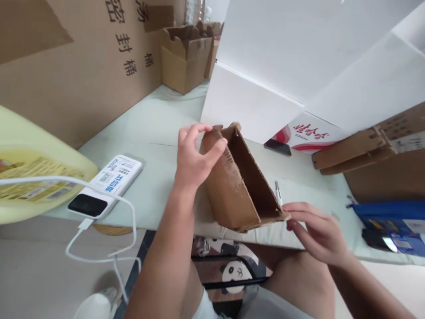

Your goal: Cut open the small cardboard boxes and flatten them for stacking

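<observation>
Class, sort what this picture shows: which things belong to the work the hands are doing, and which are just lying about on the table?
In hand: the half-folded cardboard box, gripped at its top end by the left hand and at its lower corner by the right hand.

Lying about: power bank with white cable, yellow jug, pen, dark phone, blue folder.

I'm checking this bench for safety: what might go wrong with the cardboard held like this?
The cardboard piece is held only at its ends, left hand on the far top, right hand pinching the near corner; that pinch may slip.
The pen lies close beside it and might get knocked away.
The power bank sits at the table edge with its cable looping down below; a snag could drag it off.
</observation>
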A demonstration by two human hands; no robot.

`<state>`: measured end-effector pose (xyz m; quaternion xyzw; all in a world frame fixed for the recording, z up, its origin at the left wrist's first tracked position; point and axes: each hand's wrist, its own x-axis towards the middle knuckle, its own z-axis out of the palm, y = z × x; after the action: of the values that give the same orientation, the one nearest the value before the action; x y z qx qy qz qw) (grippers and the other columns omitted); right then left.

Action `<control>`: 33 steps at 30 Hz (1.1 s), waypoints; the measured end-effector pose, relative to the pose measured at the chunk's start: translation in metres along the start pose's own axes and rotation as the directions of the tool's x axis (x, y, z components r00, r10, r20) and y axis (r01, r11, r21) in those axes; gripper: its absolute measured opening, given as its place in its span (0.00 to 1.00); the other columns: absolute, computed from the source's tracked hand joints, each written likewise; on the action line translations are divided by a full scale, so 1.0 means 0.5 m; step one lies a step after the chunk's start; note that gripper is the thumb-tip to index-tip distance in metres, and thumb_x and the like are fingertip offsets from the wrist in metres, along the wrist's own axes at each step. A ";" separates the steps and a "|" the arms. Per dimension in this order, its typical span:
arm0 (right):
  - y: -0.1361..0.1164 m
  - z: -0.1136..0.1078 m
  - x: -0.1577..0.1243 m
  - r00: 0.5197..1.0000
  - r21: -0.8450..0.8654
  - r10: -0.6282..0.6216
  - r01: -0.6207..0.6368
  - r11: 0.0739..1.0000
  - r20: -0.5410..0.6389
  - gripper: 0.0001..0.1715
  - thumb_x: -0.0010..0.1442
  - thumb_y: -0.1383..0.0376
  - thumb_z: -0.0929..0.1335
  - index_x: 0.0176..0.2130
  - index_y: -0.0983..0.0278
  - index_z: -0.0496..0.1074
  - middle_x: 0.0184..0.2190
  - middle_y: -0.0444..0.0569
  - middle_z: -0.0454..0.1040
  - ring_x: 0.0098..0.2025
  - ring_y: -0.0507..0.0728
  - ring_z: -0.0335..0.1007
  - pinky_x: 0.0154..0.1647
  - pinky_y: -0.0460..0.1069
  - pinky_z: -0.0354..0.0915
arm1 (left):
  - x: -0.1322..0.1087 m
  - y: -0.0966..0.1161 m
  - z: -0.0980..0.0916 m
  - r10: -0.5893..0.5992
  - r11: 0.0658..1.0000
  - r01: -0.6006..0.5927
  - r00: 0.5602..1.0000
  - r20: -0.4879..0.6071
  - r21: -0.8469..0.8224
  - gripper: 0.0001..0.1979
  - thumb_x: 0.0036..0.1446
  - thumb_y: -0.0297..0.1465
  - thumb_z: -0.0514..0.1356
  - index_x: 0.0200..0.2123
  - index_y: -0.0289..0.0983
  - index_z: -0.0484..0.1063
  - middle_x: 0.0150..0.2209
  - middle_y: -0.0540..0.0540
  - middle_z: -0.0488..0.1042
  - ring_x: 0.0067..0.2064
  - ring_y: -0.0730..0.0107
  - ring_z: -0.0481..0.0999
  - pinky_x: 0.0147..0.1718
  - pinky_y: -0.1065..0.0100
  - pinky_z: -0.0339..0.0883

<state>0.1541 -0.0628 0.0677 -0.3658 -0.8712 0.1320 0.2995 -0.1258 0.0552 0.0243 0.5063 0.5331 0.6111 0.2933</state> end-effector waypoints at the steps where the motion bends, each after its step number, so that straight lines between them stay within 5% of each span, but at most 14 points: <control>1: -0.009 0.006 -0.022 0.999 0.006 0.028 -0.028 1.000 -0.028 0.23 0.60 0.81 0.65 0.47 0.59 0.76 0.42 0.52 0.82 0.37 0.55 0.82 0.36 0.47 0.81 | -0.006 0.007 0.014 -0.022 0.999 0.018 0.997 0.075 0.047 0.20 0.49 0.37 0.71 0.46 0.44 0.74 0.55 0.43 0.68 0.60 0.53 0.70 0.61 0.52 0.67; 6: -0.027 0.048 -0.067 0.983 -0.036 0.087 -0.094 0.995 -0.159 0.19 0.60 0.78 0.67 0.46 0.60 0.75 0.43 0.53 0.81 0.40 0.56 0.82 0.39 0.48 0.80 | -0.024 0.030 0.071 -0.046 0.998 0.028 0.948 0.315 0.060 0.28 0.51 0.38 0.71 0.55 0.45 0.69 0.61 0.40 0.66 0.63 0.48 0.68 0.64 0.47 0.65; 11: -0.041 0.061 -0.058 0.970 -0.055 0.028 -0.043 0.998 -0.243 0.29 0.58 0.76 0.69 0.55 0.56 0.68 0.48 0.52 0.79 0.52 0.59 0.78 0.53 0.56 0.77 | -0.020 0.002 0.094 0.103 0.995 -0.094 0.945 0.310 -0.044 0.36 0.48 0.35 0.72 0.59 0.47 0.63 0.63 0.41 0.65 0.68 0.45 0.63 0.68 0.44 0.59; 17: -0.035 0.073 -0.039 0.992 -0.192 -0.066 0.044 0.980 -0.108 0.19 0.59 0.70 0.69 0.50 0.56 0.71 0.62 0.51 0.71 0.75 0.64 0.53 0.73 0.67 0.57 | -0.006 -0.037 0.099 0.084 0.963 0.026 0.917 0.389 -0.269 0.31 0.57 0.34 0.64 0.62 0.52 0.59 0.60 0.43 0.66 0.66 0.49 0.66 0.65 0.47 0.64; 21: -0.027 0.075 -0.027 0.984 -0.167 -0.038 0.008 0.986 -0.176 0.09 0.58 0.67 0.70 0.38 0.58 0.66 0.61 0.50 0.74 0.72 0.67 0.58 0.73 0.70 0.53 | -0.002 -0.032 0.095 0.091 0.935 0.064 0.906 0.412 -0.348 0.26 0.59 0.37 0.62 0.60 0.51 0.62 0.58 0.43 0.68 0.68 0.47 0.64 0.65 0.46 0.64; 26: -0.024 0.086 -0.018 0.934 -0.209 0.052 -0.133 0.969 -0.354 0.19 0.57 0.68 0.74 0.33 0.58 0.58 0.50 0.48 0.78 0.66 0.67 0.67 0.68 0.70 0.59 | -0.005 -0.027 0.085 0.042 0.936 0.120 0.895 0.444 -0.331 0.25 0.61 0.42 0.62 0.60 0.56 0.62 0.55 0.45 0.68 0.64 0.50 0.67 0.64 0.47 0.65; 30: -0.025 0.115 -0.013 0.892 -0.186 0.161 -0.259 0.948 -0.423 0.19 0.58 0.68 0.74 0.46 0.55 0.65 0.56 0.53 0.72 0.66 0.68 0.65 0.66 0.70 0.64 | -0.008 -0.027 0.089 -0.018 0.969 0.124 0.900 0.436 -0.216 0.27 0.59 0.49 0.64 0.60 0.55 0.63 0.52 0.44 0.69 0.61 0.51 0.72 0.59 0.51 0.69; 33: -0.020 0.130 -0.017 0.872 -0.059 0.242 -0.293 0.954 -0.426 0.33 0.62 0.65 0.73 0.61 0.52 0.61 0.61 0.55 0.66 0.63 0.65 0.68 0.63 0.65 0.69 | -0.010 -0.030 0.093 0.035 0.979 0.052 0.910 0.414 -0.199 0.32 0.56 0.57 0.64 0.59 0.52 0.65 0.54 0.43 0.71 0.62 0.51 0.71 0.61 0.53 0.68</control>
<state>0.1130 -0.0765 0.0176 -0.5200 -0.7352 0.0386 0.4330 -0.0838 0.0712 0.0046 0.5893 0.3948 0.5399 0.4531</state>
